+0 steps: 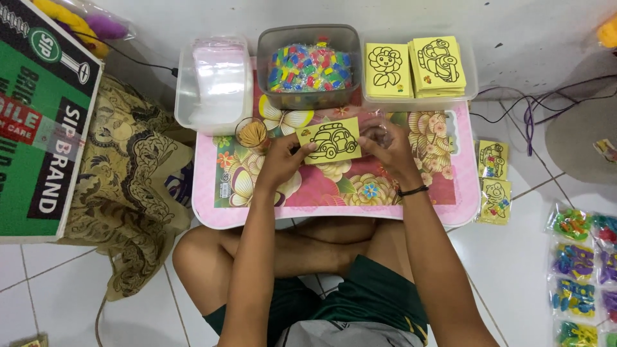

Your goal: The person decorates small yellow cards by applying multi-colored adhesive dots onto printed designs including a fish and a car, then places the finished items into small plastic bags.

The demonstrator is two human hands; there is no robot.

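Note:
I hold a yellow card with a black car outline over a small pink floral table. My left hand grips its left edge and my right hand pinches its right edge. A black band sits on my right wrist. Just left of my left hand stands a small round cup of thin sticks. Behind the card a grey tub holds several small colourful packets.
A clear tub of plastic sleeves stands at back left and a clear tray with two stacks of yellow cards at back right. Packed cards and colourful packets lie on the floor right. A green box and patterned cloth lie left.

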